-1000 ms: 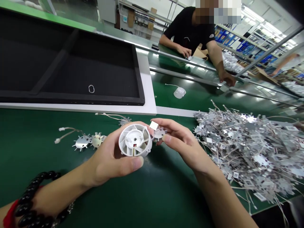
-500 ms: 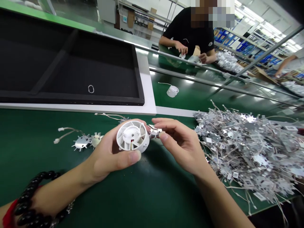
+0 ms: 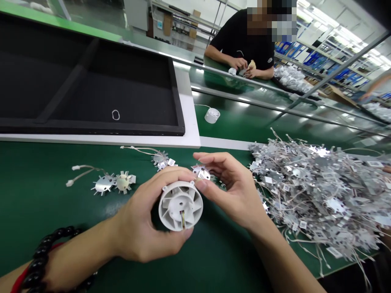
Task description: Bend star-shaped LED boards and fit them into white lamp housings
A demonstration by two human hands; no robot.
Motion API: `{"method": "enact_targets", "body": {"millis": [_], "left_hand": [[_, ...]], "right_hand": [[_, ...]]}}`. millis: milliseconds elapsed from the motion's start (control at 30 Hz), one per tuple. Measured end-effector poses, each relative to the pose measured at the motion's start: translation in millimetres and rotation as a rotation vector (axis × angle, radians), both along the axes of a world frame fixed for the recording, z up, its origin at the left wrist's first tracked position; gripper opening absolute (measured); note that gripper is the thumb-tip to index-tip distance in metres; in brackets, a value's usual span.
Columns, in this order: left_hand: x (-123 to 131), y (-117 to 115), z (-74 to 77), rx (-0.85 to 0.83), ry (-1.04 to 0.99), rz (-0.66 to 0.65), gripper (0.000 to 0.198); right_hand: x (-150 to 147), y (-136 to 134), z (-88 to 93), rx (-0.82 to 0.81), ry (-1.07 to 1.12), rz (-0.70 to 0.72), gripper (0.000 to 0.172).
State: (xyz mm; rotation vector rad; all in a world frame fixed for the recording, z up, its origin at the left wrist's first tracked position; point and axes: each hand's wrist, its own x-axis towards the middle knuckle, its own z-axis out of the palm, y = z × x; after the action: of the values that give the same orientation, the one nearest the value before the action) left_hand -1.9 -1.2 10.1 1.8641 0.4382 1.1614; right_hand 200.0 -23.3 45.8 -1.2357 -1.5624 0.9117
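A white round fan housing (image 3: 176, 205) is gripped in my left hand (image 3: 142, 219), its ribbed face tilted toward me and coloured wires showing in a slot under the hub. My right hand (image 3: 235, 189) pinches a spiky silver metal plate (image 3: 202, 172) by the housing's upper right rim; whether the two touch I cannot tell. Beyond my left fingers lies a spiky metal piece (image 3: 160, 159) with white leads. Left of my left hand, two more spiky discs, a silver one (image 3: 104, 184) and a paler one (image 3: 123, 182), lie side by side on the green table.
A large heap of spiky metal plates with leads (image 3: 317, 195) covers the table's right side. At the back left, a black framed panel (image 3: 131, 93) lies on a white board (image 3: 193, 136). Another white fan (image 3: 211, 115) sits on the green belt. Across it, a co-worker (image 3: 235, 44) handles small parts.
My left hand has brought the fan housing nearer and turned its face more toward me. The metal plate in my right hand has tilted. The fan on the belt has shifted left.
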Motion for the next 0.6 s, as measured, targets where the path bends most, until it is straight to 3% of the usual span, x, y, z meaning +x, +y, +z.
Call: {"method": "enact_targets", "body": {"millis": [300, 600], "left_hand": [[1.4, -0.7, -1.9, 0.197, -0.026, -0.024, 0.07], [0.8, 0.2, -3.1, 0.263, -0.016, -0.054, 0.072]], "right_hand": [[8.9, -1.3, 3.9, 0.049, -0.085, 0.094, 0.028], [18.0, -1.0, 14.6, 0.064, -0.25, 0.146, 0.029]]}}
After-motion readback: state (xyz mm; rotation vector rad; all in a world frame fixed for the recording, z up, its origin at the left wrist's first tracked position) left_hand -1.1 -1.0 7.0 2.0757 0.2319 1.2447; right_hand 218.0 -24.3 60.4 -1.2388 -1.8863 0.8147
